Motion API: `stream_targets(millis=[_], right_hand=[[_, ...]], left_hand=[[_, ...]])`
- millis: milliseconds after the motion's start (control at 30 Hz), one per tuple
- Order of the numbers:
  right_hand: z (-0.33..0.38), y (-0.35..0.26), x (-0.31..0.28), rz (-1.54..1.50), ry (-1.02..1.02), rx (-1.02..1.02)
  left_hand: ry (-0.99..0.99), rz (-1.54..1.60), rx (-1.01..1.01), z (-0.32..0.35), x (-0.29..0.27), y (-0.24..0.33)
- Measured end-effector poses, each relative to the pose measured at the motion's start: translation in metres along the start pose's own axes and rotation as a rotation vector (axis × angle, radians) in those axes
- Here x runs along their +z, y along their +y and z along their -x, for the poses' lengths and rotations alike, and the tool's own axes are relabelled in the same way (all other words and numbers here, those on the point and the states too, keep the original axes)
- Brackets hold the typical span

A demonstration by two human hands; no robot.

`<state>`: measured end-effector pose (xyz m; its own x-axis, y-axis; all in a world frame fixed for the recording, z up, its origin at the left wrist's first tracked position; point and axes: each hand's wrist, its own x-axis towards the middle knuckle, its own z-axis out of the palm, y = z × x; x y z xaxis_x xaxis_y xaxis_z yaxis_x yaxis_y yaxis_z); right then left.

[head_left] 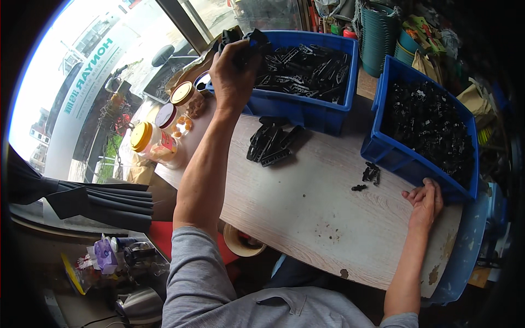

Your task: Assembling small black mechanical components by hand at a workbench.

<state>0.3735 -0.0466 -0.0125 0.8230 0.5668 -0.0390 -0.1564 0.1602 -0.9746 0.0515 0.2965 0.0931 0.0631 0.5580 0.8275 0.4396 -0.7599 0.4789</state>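
My left hand [235, 71] is raised at the far left corner of a blue bin, its fingers closed around a bunch of black plastic pieces [257, 39]. That blue bin [306, 112] is heaped with long black plastic strips [306, 68]. On the table in front of it lies a loose pile of similar strips [272, 143]. My right hand [425, 202] rests on the table against the near side of a second blue bin [421, 164], fingers loosely curled and apart, nothing visible in them. Small black parts [429, 120] fill this bin, and several lie on the table [371, 174] beside it.
Jars with lids [156, 143] stand along the table's left edge by the window. Stacked green baskets [377, 38] rise behind the bins. A round bin [243, 240] sits below the front edge. At lower left are a kettle [139, 306] and a purple packet [105, 255].
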Motion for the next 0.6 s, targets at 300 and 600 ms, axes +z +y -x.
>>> stream_targets(millis=[300, 600], right_hand=[[0.001, -0.001, 0.001, 0.009, 0.034, 0.031], [0.002, -0.003, 0.003, -0.008, 0.019, 0.028]], left_hand=[[0.129, 0.368, -0.341, 0.104, -0.052, 0.013], [-0.218, -0.233, -0.518, 0.155, -0.059, 0.01]])
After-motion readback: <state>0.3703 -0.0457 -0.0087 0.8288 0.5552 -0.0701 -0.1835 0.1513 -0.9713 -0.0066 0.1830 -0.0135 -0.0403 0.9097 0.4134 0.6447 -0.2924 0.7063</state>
